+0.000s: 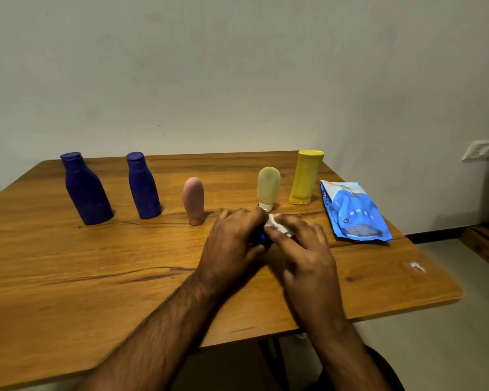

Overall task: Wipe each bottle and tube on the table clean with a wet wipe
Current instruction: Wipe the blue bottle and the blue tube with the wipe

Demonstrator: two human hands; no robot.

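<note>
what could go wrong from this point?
1. The left hand and right hand almost fully cover the small dark blue item being wiped with the white wipe, so missed patches could go unnoticed.
2. The pale yellow tube stands inverted on its narrow cap just behind the hands; a knuckle bump could topple it.
3. The pink tube looks similarly tippy.
</note>
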